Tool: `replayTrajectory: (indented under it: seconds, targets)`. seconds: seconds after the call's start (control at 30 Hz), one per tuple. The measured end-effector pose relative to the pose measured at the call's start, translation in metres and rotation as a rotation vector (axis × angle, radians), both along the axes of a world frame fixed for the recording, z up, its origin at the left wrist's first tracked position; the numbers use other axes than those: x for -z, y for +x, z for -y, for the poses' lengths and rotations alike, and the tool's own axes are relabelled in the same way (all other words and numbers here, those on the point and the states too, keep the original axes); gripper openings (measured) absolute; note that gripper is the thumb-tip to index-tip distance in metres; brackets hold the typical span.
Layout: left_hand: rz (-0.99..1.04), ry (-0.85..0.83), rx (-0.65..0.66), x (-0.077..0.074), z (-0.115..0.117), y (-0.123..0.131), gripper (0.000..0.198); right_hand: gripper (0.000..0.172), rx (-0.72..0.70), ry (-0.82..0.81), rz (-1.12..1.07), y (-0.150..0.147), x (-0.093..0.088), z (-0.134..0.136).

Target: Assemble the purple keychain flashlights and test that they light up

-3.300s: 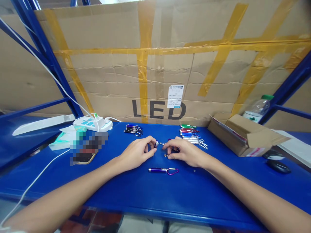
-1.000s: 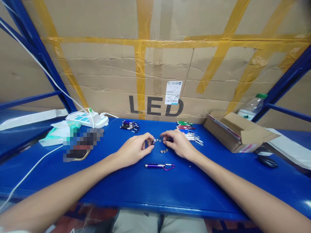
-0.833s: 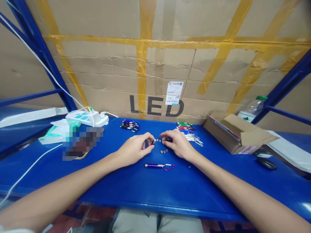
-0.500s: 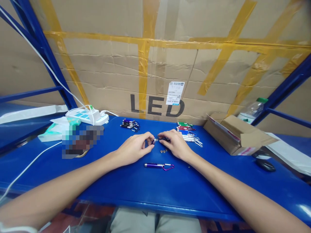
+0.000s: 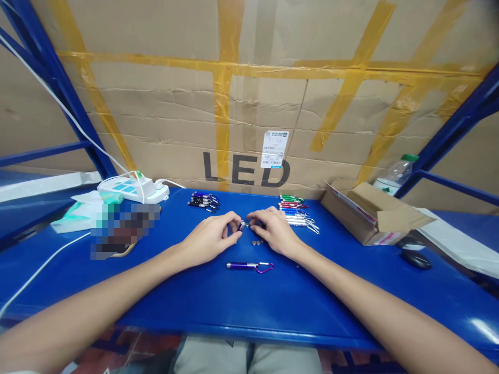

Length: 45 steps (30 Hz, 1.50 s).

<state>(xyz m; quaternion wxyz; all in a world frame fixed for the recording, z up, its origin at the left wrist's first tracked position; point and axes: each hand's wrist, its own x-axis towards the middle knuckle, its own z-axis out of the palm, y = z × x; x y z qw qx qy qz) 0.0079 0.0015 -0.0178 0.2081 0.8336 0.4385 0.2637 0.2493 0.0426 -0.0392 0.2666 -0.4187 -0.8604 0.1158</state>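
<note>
Between the fingers of my left hand (image 5: 213, 239) is a small flashlight part (image 5: 242, 225) with a shiny silver end, mostly hidden by the fingertips. Facing it, my right hand (image 5: 275, 229) is closed in a pinch; something small and dark shows under its fingers, too covered to name. The fingertips of both hands are close together, just above the blue table (image 5: 249, 304). Several button cells (image 5: 256, 242) lie beside the right hand. Nearer to me rests a purple keychain flashlight (image 5: 241, 266) with a purple carabiner clip.
Dark and blue flashlights (image 5: 202, 200) lie at the back left. Green, red, blue and silver ones (image 5: 292, 212) lie behind my right hand. An open carton (image 5: 351, 215) and a black mouse (image 5: 416, 258) are at right; a power strip (image 5: 134, 189) and a blurred-out phone (image 5: 127, 234) at left.
The whole view has shifted a little, so everything sits slightly further left. Both hands keep nearly the same pose, fingertips facing each other over the same spot.
</note>
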Motion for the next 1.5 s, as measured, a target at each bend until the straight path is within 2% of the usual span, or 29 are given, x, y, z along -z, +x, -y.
replayTrajectory:
  seconds: [0.17, 0.4, 0.67, 0.83, 1.0, 1.23, 1.5]
  targets:
    - [0.002, 0.001, -0.003, 0.0, 0.0, -0.001, 0.019, 0.03, 0.002, -0.029, -0.058, 0.0, -0.002, -0.001]
    - [0.005, -0.001, -0.004, 0.0, -0.001, -0.001, 0.017, 0.025, -0.015, -0.038, -0.065, -0.001, -0.005, 0.0]
    - [0.008, 0.008, 0.001, 0.001, -0.002, -0.002, 0.016, 0.034, -0.052, 0.084, 0.009, -0.002, 0.007, -0.002]
    - [0.009, 0.012, 0.0, -0.001, -0.001, -0.002, 0.015, 0.031, -0.073, 0.132, 0.04, -0.001, 0.009, -0.002]
    - [0.02, 0.014, 0.0, -0.001, 0.001, -0.002, 0.014, 0.03, -0.08, 0.122, 0.031, -0.002, 0.006, 0.0]
    - [0.017, 0.015, 0.002, 0.001, 0.0, -0.002, 0.015, 0.039, -0.084, 0.08, 0.009, -0.004, 0.005, 0.001]
    - [0.009, -0.003, 0.011, 0.0, -0.001, -0.002, 0.016, 0.035, -0.067, 0.004, -0.02, -0.005, -0.003, 0.005]
